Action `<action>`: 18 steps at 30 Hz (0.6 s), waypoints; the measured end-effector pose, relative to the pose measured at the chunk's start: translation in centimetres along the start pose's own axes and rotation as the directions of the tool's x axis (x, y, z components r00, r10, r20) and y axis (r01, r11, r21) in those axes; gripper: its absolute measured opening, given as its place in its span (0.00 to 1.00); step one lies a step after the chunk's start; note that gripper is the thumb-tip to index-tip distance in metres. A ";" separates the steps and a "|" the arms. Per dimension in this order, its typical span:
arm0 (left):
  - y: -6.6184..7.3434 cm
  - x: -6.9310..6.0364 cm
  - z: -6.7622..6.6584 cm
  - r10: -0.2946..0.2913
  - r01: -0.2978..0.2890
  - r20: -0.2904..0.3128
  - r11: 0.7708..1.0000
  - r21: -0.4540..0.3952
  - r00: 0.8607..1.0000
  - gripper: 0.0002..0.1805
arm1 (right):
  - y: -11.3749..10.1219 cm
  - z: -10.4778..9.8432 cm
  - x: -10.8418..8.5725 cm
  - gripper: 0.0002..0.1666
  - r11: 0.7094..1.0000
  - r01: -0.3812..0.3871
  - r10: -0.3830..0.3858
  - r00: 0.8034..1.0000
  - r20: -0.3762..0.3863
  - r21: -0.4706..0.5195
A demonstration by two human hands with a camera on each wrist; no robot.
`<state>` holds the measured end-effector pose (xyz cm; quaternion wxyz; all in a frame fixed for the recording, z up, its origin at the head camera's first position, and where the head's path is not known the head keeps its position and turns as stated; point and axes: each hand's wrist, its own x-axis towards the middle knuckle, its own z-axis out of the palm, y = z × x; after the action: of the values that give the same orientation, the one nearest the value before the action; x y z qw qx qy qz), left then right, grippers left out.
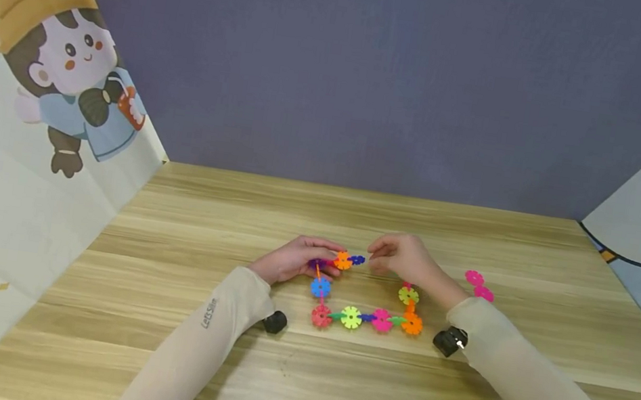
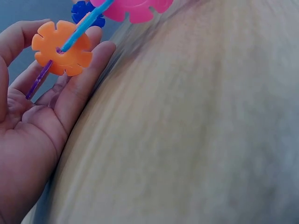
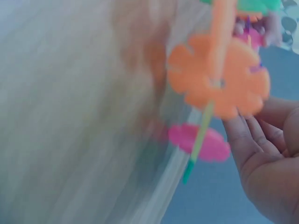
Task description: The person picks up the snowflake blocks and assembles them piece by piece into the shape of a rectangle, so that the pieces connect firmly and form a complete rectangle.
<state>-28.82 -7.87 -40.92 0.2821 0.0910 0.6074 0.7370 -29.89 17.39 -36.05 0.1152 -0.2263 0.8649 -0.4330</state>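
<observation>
A chain of colourful slotted plastic flower discs (image 1: 351, 318) forms an incomplete loop on the table. My left hand (image 1: 303, 257) holds its back left part, thumb above and fingers below, around the purple and orange discs (image 1: 343, 260). A dark blue disc (image 1: 357, 260) sticks out at that end toward my right hand (image 1: 401, 256). The fingers of that hand are loosely bent, a small gap from the blue disc, with nothing visible between them. Under its wrist is the chain's other side, with a yellow-green disc (image 1: 408, 296). In the right wrist view an orange disc (image 3: 219, 74) hides the fingertips.
Two joined pink discs (image 1: 479, 286) lie on the wooden table (image 1: 222, 200) to the right. Each wrist wears a black camera (image 1: 450, 341). A dark grey panel (image 1: 374, 78) stands at the back, with printed cloth walls at both sides.
</observation>
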 end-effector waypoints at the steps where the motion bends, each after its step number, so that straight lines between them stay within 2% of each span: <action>1: 0.0 0.0 0.0 0.005 -0.005 0.003 1.000 0.002 1.000 0.22 | 0.1 -0.3 -0.1 0.13 1.000 -0.009 0.009 1.000 -0.007 0.018; 6: -0.1 -0.1 -0.1 0.007 -0.007 0.005 1.000 0.014 1.000 0.23 | 0.7 -2.0 -1.0 0.15 0.995 -0.048 0.051 0.998 -0.032 0.082; 14: 0.1 -0.2 0.0 -0.009 0.009 -0.006 1.000 0.028 1.000 0.26 | 1.6 -4.8 -2.2 0.18 0.986 -0.042 0.056 0.995 -0.081 0.159; 18: 0.1 -0.1 0.0 -0.010 0.010 0.007 0.999 0.043 1.000 0.26 | 2.4 -6.3 -3.1 0.19 0.991 -0.049 0.063 0.992 -0.108 0.128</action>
<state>-28.82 -7.95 -40.87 0.2858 0.0967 0.6227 0.7220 -30.38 24.52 -34.20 0.0925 -0.1697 0.8471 -0.4950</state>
